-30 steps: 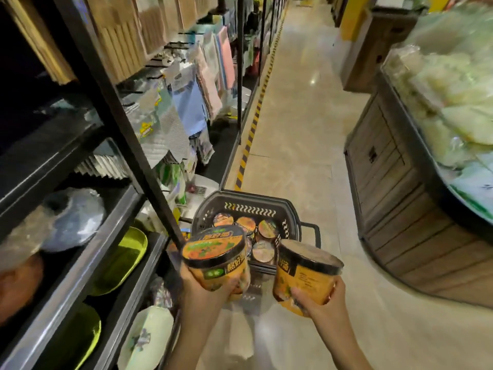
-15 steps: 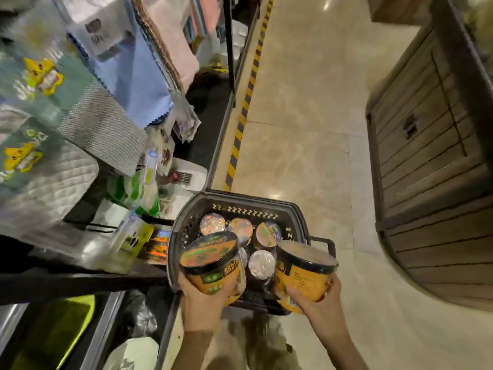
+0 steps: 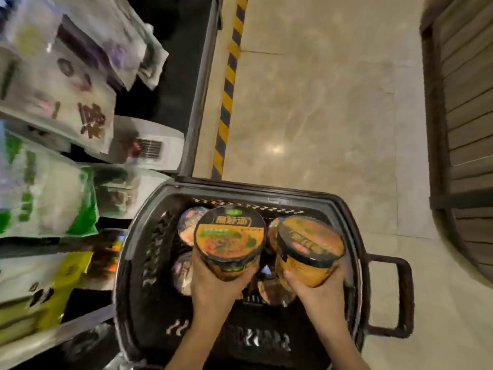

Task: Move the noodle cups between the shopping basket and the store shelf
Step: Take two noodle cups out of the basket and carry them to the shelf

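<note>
Head view: packaged goods (image 3: 48,193) crowd the shelf beside the shopping basket (image 3: 133,263)

Light: dim and warm throughout.
Glare: one soft bright spot on the glossy beige tiled floor (image 3: 277,149), faint streaks around it.
Shadow: the dark grey plastic shopping basket (image 3: 349,209) is murky inside.
Blur: the white and green packets on the store shelf (image 3: 48,193) at the left edge are smeared.
Distortion: the brown slatted wooden stand (image 3: 469,102) bows at the right edge.
Sharpest: the orange lidded noodle cups (image 3: 230,236).
</note>
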Motion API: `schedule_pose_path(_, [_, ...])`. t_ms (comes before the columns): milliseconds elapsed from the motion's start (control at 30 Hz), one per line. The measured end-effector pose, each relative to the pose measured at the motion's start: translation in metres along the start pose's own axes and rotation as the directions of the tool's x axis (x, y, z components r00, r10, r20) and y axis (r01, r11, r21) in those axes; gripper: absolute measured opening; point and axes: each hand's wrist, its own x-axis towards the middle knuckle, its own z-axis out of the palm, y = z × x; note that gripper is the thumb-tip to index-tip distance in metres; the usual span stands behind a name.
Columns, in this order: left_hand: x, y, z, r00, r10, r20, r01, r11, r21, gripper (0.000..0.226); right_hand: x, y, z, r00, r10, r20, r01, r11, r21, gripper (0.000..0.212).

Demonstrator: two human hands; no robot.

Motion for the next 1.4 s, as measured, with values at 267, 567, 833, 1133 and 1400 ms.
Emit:
schedule_pose_path(267, [0.066,-0.076,0.06,0.998,0.039,0.044,-0.038,0.999,-0.011,0.128,0.068,0.08,0.053,1.0,-0.026,-0.01,0.027,0.999,0.043,0.114])
schedule_pose_path(567, [0.084,-0.11,0.09,0.996,0.026,0.082,-0.023,0.999,-0.037,0.123,0.097,0.129,0.064,0.999,0.035,-0.041,-0.035,0.999,0.006,0.114])
schedule_pose_path(833, [0.067,-0.113,0.066,0.967,-0.051,0.249,0.062,0.998,-0.034,0.107,0.068,0.112,0.036,0.992,0.05,0.116,-0.058,0.996,0.062,0.092])
schedule_pose_path(1133, [0.052,-0.092,0.046,0.928,-0.209,0.309,0.316,0.88,-0.355,0.044,0.059,0.092,0.02,0.955,0.263,0.136,-0.296,0.873,0.388,0.025])
schedule_pose_path(1400, [0.062,-0.072,0.055,0.961,-0.122,0.249,0.212,0.903,-0.374,0.042,0.073,0.075,0.023,0.951,0.286,0.114,-0.308,0.856,0.416,0.033])
